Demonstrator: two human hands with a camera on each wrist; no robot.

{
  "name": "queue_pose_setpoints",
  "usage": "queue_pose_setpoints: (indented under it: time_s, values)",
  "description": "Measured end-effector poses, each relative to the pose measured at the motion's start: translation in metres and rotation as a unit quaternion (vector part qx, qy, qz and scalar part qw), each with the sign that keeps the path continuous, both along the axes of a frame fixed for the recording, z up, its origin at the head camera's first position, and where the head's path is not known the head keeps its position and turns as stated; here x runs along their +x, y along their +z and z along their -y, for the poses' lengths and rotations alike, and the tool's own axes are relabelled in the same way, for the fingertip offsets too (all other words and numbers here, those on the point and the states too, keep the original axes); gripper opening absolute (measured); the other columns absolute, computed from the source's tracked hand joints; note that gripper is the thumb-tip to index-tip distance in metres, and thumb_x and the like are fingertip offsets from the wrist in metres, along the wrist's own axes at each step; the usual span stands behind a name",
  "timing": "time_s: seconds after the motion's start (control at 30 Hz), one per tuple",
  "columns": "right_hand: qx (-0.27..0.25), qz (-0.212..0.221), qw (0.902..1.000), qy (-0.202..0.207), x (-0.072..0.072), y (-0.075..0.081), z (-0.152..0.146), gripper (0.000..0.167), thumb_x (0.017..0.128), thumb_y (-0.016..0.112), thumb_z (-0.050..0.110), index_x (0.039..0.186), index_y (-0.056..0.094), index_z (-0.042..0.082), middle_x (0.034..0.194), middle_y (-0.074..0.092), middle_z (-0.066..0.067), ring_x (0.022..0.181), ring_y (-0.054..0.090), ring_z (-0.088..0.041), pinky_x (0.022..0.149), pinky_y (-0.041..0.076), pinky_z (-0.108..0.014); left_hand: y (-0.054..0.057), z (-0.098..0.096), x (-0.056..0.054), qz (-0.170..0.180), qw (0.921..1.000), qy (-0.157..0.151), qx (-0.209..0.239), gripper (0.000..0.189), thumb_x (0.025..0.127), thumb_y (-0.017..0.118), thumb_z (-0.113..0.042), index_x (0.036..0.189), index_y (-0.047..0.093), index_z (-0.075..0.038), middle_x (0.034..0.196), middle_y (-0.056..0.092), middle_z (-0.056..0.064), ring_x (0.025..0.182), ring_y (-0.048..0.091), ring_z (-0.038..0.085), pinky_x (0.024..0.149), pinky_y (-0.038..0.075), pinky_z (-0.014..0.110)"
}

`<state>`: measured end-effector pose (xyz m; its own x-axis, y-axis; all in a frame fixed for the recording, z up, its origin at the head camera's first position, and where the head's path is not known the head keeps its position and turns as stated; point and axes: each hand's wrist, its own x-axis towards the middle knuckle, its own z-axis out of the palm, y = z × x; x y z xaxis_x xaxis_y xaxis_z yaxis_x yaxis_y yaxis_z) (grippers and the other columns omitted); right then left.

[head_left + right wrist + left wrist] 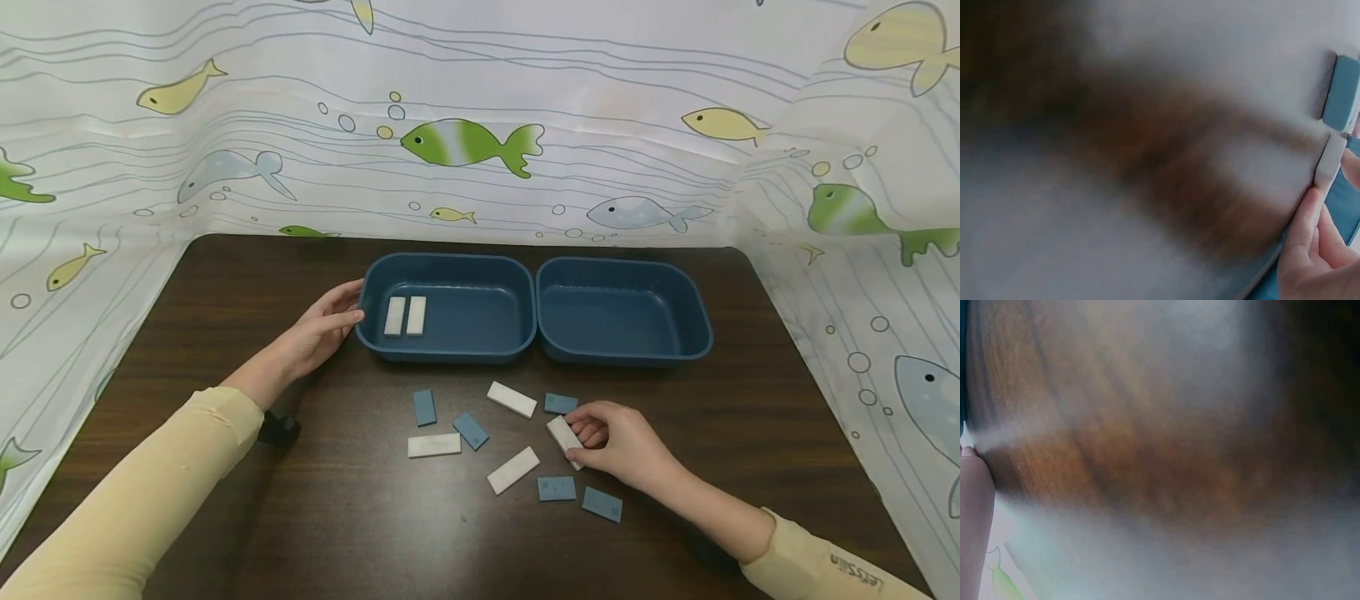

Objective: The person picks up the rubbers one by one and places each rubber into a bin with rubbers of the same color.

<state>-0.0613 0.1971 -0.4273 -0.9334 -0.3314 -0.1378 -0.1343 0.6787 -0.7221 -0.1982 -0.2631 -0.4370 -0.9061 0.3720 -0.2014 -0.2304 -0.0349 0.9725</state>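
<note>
My right hand (626,446) pinches a white rectangular block (561,435) between thumb and fingers, over the table. The right wrist view shows the same white block (1330,159) at the fingertips, with a blue block (1340,94) beyond it. My left hand (322,329) rests against the left end of the left blue bin (450,357), its fingers and thumb lying along the wall. Two white blocks (394,317) lie side by side inside that bin, at its left. In the left wrist view only part of the left hand (975,519) shows at the edge.
A second blue bin (626,358) stands against the left one, on its right. In front of the bins lie more white blocks (512,400) and several smaller blue blocks (424,407). A fish-patterned cloth (480,200) surrounds the back and sides of the dark table (360,517).
</note>
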Motion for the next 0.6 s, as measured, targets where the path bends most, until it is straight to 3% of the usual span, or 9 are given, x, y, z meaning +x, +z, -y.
queue_pose_setpoints:
  time_s: [0.37,0.6]
  values:
    - [-0.020,0.030,0.9991,-0.021,0.0031,0.0042,0.0058,0.037,0.078,0.093,0.003,0.110,0.075,-0.004,0.094,0.073,-0.005,0.079,0.064,-0.007,0.069,0.057,-0.021,-0.0005,0.0002,-0.0003,-0.004,1.0000,-0.001,0.002,0.065,0.109,0.053,-0.013,0.167,0.022,-0.007,0.148,0.046,-0.009,0.139,0.043,0.005,0.112,0.037,0.015]
    - [-0.015,0.027,0.9993,-0.022,0.0009,0.0053,0.0081,0.035,0.077,0.092,0.002,0.108,0.076,-0.002,0.090,0.073,-0.003,0.075,0.061,-0.003,0.067,0.055,-0.020,-0.0012,0.0002,-0.0008,-0.003,1.0000,-0.001,0.003,0.066,0.109,0.053,-0.013,0.167,0.022,-0.007,0.148,0.046,-0.008,0.140,0.042,0.006,0.113,0.037,0.016]
